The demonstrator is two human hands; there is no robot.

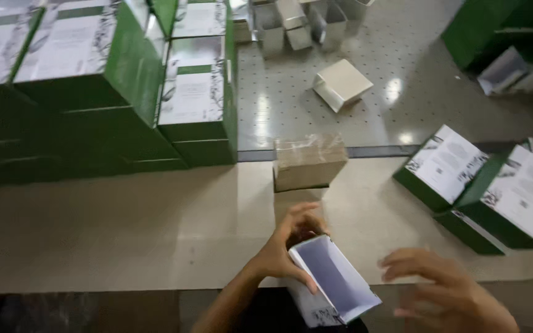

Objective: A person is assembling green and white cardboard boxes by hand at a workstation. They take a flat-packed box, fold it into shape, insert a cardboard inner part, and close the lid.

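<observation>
My left hand (285, 246) grips a small open white box (334, 280) by its upper rim, thumb on the near wall, and the box tilts with its empty inside facing up. Apart from the box, to its right, my right hand (445, 296) hovers blurred with fingers spread and nothing in it. A plastic-wrapped tan bundle (308, 161) stands on the beige table (124, 228) just beyond my left hand.
Stacked green boxes with white printed tops (124, 86) fill the left of the table. Two more green boxes (488, 185) lie at the right. On the grey floor (396, 117) sit a white open box (342, 83) and several silver ones (297, 24).
</observation>
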